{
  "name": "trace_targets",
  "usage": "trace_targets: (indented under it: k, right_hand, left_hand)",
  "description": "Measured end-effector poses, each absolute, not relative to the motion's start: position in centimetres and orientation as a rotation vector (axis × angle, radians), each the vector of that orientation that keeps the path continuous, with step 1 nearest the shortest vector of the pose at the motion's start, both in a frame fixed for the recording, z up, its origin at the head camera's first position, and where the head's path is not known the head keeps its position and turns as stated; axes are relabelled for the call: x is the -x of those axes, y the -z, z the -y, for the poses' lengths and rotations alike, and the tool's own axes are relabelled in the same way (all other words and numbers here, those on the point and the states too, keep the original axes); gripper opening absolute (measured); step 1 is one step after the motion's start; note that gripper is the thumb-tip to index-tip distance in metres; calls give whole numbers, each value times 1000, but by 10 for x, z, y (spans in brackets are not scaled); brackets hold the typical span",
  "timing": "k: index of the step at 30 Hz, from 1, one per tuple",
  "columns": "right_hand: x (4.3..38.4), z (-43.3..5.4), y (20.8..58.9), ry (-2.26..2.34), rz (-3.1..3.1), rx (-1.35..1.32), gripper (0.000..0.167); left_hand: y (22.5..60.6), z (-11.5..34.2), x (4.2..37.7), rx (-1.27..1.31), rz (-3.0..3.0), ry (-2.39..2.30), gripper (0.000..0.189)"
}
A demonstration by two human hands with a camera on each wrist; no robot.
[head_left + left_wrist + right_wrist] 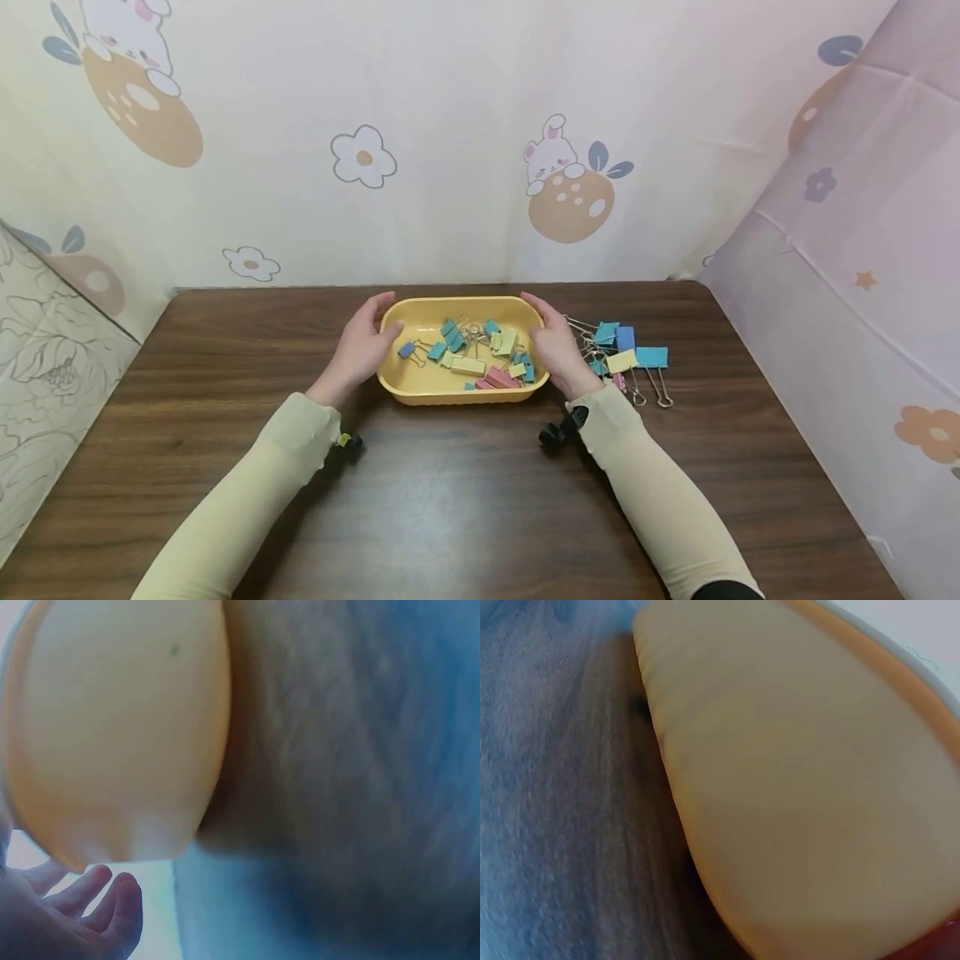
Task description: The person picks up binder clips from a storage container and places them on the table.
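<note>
Both hands hold a yellow plastic tray (427,398) by its two short ends, at the far middle of the table. My left hand (362,343) has its thumb over the left rim, its fingers along the outside. On the other end, my right hand (558,346) grips the right rim the same way. Inside lie several binder clips, among them a long yellow clip (468,367), pink clips (501,378) and a small blue clip (406,350). In the left wrist view the tray's outer wall (120,735) stands above the fingertips (129,892). The right wrist view shows mostly tray wall (802,780).
Just right of the right hand, a loose pile of binder clips lies on the dark wooden table (450,500), including a teal clip (651,357) and a yellow clip (621,361). A patterned curtain (450,208) hangs behind the table's far edge.
</note>
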State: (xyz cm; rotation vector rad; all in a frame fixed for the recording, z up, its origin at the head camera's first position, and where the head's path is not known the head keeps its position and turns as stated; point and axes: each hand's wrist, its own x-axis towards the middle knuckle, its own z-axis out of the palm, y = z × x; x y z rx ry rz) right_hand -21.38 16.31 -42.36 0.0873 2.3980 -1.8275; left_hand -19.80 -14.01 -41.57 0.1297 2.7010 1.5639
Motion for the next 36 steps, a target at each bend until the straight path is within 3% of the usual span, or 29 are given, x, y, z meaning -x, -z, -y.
trace_targets:
  k: [9,17,26,36]
  right_hand:
    - [215,-160,421,1804,-2415,-90,69]
    - [213,-164,423,1713,-2494,-55,71]
    - [212,-166,424,1700,-2518,-24,72]
    - [213,-164,424,1687,-2530,-18,73]
  left_hand:
    - [399,157,195,-293,-2908,-1489,37]
    - [392,148,191,-615,-2896,-1390,27]
    - [391,132,193,-1070,-2956,-808,19]
    - [389,130,200,-1192,-3009,-184,27]
